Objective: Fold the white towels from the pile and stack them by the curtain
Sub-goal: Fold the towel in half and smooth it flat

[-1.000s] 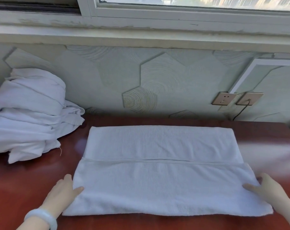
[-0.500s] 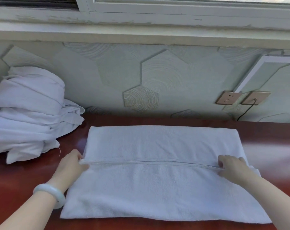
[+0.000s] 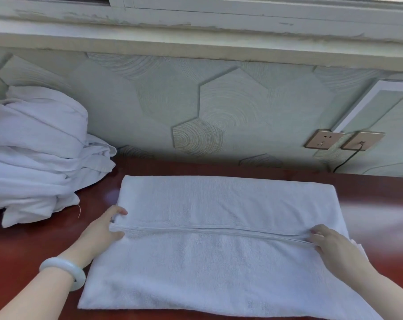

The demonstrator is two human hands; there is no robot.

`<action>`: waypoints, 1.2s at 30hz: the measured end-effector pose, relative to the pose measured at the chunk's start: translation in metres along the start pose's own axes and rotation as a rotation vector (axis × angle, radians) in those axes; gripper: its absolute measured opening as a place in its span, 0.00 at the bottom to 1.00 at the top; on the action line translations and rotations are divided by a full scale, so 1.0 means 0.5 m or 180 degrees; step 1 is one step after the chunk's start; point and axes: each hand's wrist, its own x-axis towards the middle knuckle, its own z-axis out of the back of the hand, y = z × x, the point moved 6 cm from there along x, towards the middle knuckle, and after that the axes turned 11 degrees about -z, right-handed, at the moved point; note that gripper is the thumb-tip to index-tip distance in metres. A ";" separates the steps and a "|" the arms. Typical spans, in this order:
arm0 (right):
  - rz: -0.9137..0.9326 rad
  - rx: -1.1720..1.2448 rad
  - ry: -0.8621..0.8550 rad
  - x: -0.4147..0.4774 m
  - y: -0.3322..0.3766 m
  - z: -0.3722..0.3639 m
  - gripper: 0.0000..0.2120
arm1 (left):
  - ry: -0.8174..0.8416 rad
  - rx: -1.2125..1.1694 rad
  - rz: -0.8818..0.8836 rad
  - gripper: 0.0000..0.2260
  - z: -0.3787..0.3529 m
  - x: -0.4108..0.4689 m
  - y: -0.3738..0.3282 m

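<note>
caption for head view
Left hand and right hand pinch a half-folded white terry towel on a dark red table beside a crumpled white pile

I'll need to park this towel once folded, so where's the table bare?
Widest bare table lies right of the flat towel, below the sockets. A thin strip runs between the towel's far edge and the wall. Another patch sits front-left, before the towel pile. Back-left is crowded by that pile, and the gap beside it holds the left hand.
</note>
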 end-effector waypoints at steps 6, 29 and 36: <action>-0.0038 0.0343 -0.0316 -0.004 -0.004 0.005 0.18 | 0.0362 -0.0571 -0.0046 0.18 -0.005 0.010 0.004; 0.1939 0.1945 0.0094 -0.022 0.779 0.111 0.25 | 0.0197 -0.1683 0.0268 0.31 0.017 0.012 0.024; 0.1204 0.2778 0.0875 -0.001 0.817 0.101 0.17 | 0.0197 -0.2109 0.0248 0.29 0.032 -0.008 0.002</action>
